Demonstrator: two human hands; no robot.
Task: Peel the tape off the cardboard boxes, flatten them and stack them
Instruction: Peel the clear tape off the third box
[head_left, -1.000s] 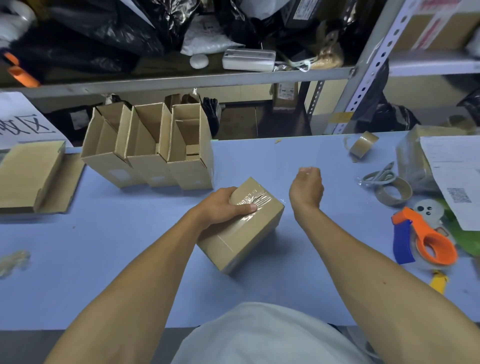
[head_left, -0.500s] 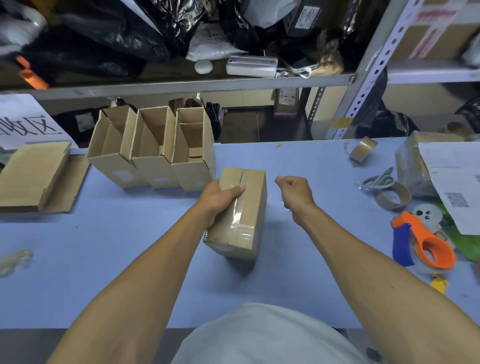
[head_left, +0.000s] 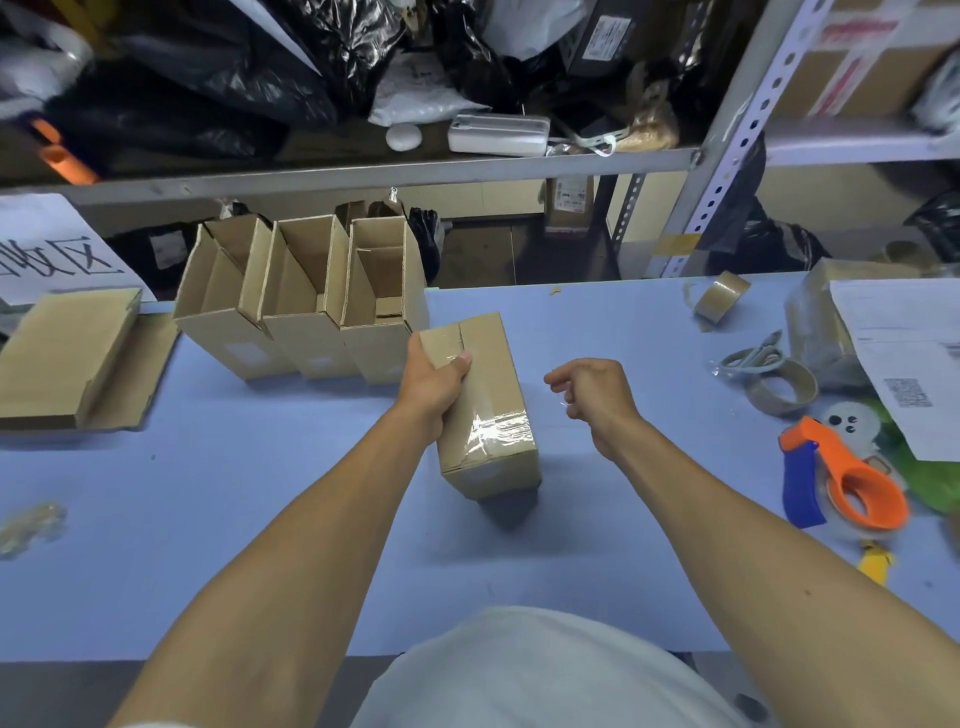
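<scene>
A blue worktop (head_left: 218, 519) runs across the view, with metal shelving (head_left: 363, 174) behind it crowded with black bags (head_left: 218, 67), parcels and a white case (head_left: 498, 134). At the far left edge three open boxes (head_left: 306, 301) stand side by side, mouths up; left of them lies a flattened box (head_left: 67, 358). On the right are tape rolls (head_left: 779, 387), an orange dispenser (head_left: 852, 480) and a printed sheet (head_left: 904, 358).

The sealed box (head_left: 491, 410) sits mid-worktop, just right of the open ones and near-touching the last. Its long axis runs away from the person, leaning slightly left at the far end, with the near end propped up off the surface. Clear tape (head_left: 496, 428) follows the top seam and wraps over the near end.

The left hand (head_left: 434, 382) grips the box's far left edge, thumb laid across the top. The right hand (head_left: 592, 392) hovers apart to the right, fingers curled with the tips pinched together; whether a sliver of tape is between them cannot be told
</scene>
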